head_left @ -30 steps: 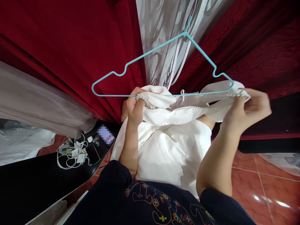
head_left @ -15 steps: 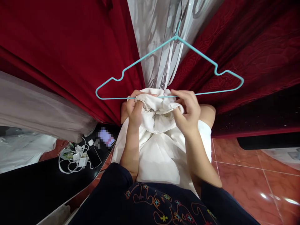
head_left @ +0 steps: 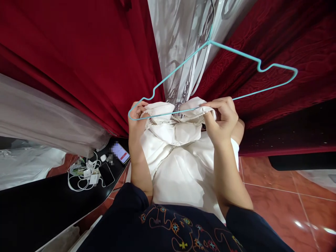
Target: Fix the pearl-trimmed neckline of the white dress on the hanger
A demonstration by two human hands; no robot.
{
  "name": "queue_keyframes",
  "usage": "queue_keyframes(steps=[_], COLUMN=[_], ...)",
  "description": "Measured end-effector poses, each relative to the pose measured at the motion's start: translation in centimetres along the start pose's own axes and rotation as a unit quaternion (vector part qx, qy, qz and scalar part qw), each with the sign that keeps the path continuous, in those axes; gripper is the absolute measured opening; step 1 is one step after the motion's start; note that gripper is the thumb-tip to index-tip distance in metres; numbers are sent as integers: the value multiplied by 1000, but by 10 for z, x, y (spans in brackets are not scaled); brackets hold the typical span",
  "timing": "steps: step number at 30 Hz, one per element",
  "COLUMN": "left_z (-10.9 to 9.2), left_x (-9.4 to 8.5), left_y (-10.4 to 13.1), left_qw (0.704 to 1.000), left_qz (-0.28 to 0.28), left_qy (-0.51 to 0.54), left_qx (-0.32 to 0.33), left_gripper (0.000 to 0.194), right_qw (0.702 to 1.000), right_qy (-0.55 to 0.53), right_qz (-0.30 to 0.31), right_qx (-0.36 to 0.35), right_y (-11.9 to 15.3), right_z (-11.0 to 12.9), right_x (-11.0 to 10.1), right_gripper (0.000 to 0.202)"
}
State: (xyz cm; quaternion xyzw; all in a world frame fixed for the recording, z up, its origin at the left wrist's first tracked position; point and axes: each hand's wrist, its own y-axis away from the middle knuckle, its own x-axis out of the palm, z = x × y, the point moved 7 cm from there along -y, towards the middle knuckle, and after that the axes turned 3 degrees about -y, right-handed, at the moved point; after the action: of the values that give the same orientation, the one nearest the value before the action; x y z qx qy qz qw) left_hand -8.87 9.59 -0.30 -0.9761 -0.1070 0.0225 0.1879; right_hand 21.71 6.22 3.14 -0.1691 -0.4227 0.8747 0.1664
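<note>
A white dress (head_left: pixel 181 175) with beaded trim lies across my lap, its upper edge raised in front of me. My left hand (head_left: pixel 138 117) is closed around the dress's beaded edge at the left, beside the lower left corner of a light blue hanger (head_left: pixel 181 65). At the right, my right hand (head_left: pixel 222 117) pinches the other side of the beaded edge between thumb and fingers, with the hanger's bottom bar passing at the fingertips. The bar runs across the front of the raised white fabric, and the hanger tilts up to the right.
Red curtains (head_left: pixel 86 63) hang on both sides of a pale sheer cloth (head_left: pixel 170 42). On a black table (head_left: pixel 52 206) at the left are a lit phone (head_left: pixel 121 152), a dark phone (head_left: pixel 107 174) and tangled white cables (head_left: pixel 76 183). Red floor tiles (head_left: pixel 273 203) show at the right.
My hands have moved apart, the left one further left, spreading the beaded edge wide. The hanger has shifted right and tilted, its right end higher.
</note>
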Motion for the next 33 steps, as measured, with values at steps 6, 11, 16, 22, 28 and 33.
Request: queue_keyframes(steps=[6, 11, 16, 22, 28, 33], left_z=[-16, -56, -88, -110, -106, -101], left_x=[-61, -75, -49, -1, 26, 31], left_y=[-2, -7, -27, -29, -30, -22], left_qw=[977, 959, 970, 972, 977, 974], left_qz=[-197, -249, -161, -130, -115, -117], left_qy=[-72, -84, -114, -142, -133, -139], left_qx=[40, 104, 142, 133, 116, 137], left_gripper=[15, 16, 25, 22, 21, 16], right_qw=[999, 999, 1000, 999, 1000, 1000], right_qy=[1, 12, 3, -8, -2, -6], right_qz=[-30, -30, -22, -33, -21, -27], right_qx=[-13, 0, 17, 21, -9, 0], right_y=[1, 0, 3, 5, 3, 5], right_z=[7, 8, 5, 2, 7, 5], right_x=[1, 2, 6, 6, 4, 5], right_gripper=[10, 13, 13, 12, 3, 4])
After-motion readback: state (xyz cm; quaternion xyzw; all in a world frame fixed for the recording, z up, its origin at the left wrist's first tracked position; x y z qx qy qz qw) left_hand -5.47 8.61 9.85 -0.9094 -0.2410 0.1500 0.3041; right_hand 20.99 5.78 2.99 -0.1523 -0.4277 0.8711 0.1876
